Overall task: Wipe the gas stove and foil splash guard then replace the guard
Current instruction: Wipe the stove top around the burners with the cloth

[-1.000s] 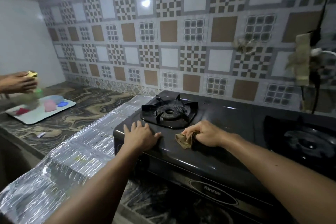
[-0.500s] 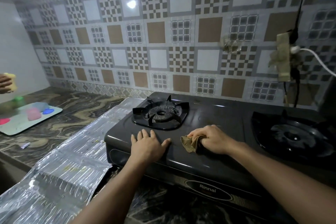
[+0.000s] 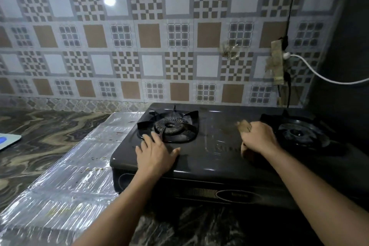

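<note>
A black two-burner gas stove (image 3: 215,158) stands on the marbled counter. My left hand (image 3: 155,156) lies flat, fingers spread, on the stove top just in front of the left burner (image 3: 169,126). My right hand (image 3: 257,138) is closed on a brown cloth (image 3: 244,126), pressed on the stove top between the two burners, close to the right burner (image 3: 299,133). The silver foil splash guard (image 3: 67,175) lies flat on the counter to the left of the stove, with small crumbs on it.
A patterned tiled wall (image 3: 151,50) rises behind the stove. A taped socket (image 3: 277,62) with a white cable hangs on the wall at the right. A dark tall object (image 3: 343,46) fills the right edge. A white tray corner (image 3: 8,141) shows at far left.
My right hand has slid the cloth to the right across the stove top, toward the right burner. My left hand stays pressed by the left burner. The view has shifted right; the other person's hand has left view.
</note>
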The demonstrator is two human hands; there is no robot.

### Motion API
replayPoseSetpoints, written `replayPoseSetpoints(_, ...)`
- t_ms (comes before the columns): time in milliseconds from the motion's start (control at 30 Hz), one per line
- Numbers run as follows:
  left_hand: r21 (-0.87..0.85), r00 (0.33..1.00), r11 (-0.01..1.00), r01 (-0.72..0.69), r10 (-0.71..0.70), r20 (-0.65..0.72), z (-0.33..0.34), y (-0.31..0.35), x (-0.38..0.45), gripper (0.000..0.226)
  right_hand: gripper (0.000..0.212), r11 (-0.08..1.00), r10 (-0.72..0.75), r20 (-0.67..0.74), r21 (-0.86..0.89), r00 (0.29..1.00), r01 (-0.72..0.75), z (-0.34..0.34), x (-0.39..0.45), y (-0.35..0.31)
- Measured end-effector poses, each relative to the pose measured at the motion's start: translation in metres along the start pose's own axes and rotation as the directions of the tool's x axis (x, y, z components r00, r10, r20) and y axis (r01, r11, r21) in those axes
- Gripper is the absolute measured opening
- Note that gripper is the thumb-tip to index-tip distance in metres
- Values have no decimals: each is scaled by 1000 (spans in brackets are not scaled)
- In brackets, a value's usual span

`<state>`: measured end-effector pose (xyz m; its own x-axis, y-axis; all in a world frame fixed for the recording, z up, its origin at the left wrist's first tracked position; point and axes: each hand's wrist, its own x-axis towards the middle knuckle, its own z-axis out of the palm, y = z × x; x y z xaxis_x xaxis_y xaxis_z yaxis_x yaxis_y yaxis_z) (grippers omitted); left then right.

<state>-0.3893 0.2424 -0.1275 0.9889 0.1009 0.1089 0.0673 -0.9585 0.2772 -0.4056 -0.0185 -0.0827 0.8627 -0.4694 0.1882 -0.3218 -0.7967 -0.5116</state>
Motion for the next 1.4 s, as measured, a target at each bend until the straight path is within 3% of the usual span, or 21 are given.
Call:
replayPoseSetpoints(133, -65, 999, 997, 46, -46, 2, -9, -39, 28, 121, 34, 981, 184, 48, 46, 982, -186, 24, -12, -20)
replayPoseSetpoints(433, -139, 999, 989, 49, -47, 17, 0, -61, 59, 133, 27, 868, 389, -68, 362, 919, -340, 64, -5, -54)
replayPoseSetpoints(633, -112, 993, 987, 114, -110, 40, 5, -48, 65, 136, 26, 819, 415, -63, 460, 908, -342, 81, 29, -70)
replayPoseSetpoints(833, -235, 996, 969, 71, -56, 69, -4, -50, 85, 142, 27, 788, 436, -40, 499, 899, -360, 90, 65, -72)
replayPoseSetpoints(933, -409, 995, 908, 91, -63, 82, -8, -55, 102, 158, 28, 784, 443, -54, 507, 895, -358, 95, 86, -76)
replayPoseSetpoints(1033, -477, 989, 867, 144, -131, 61, -9, -57, 114, 150, 29, 788, 448, -58, 497, 892, -363, 103, 101, -75)
replayPoseSetpoints(1233, -522, 992, 843, 129, -102, 80, -10, -52, 133, 128, 30, 821, 392, 13, 446, 920, -356, 100, 125, -79)
replayPoseSetpoints(1300, -522, 993, 844, 122, -97, 74, -11, -49, 136, 109, 24, 874, 332, 14, 373, 943, -313, 101, 129, -75)
replayPoseSetpoints(1400, -491, 993, 864, 116, -92, 72, -10, -46, 138, 103, 27, 941, 272, -28, 218, 962, -260, 103, 126, -72)
